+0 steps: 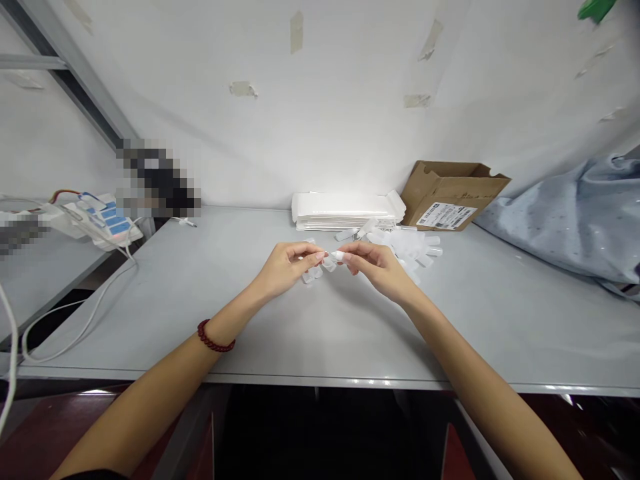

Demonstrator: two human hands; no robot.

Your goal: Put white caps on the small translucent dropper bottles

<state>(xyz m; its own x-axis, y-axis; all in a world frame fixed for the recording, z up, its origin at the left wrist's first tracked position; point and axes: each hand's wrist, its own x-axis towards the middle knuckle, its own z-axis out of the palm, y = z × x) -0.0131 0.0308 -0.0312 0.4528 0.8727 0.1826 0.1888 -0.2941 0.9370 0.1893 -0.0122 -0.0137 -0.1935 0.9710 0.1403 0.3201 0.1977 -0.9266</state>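
My left hand (293,267) and my right hand (373,263) meet above the middle of the grey table, fingertips pinched close together. Between the right thumb and fingers is a small white piece (338,255), its exact kind too small to tell. The left fingertips close on something thin at its left end, mostly hidden by the fingers. Behind and beside the right hand lies a heap of translucent white plastic pieces (407,245), short and tube-like. A few similar pieces (313,273) lie under and behind the left fingers.
A stack of flat white boxes (347,210) stands against the wall, beside an open cardboard box (445,193) with a label. Light blue patterned fabric (565,220) covers the right back corner. At left are a power strip (113,223) and a white cable (95,320). The grey table (320,353) has its edge near me.
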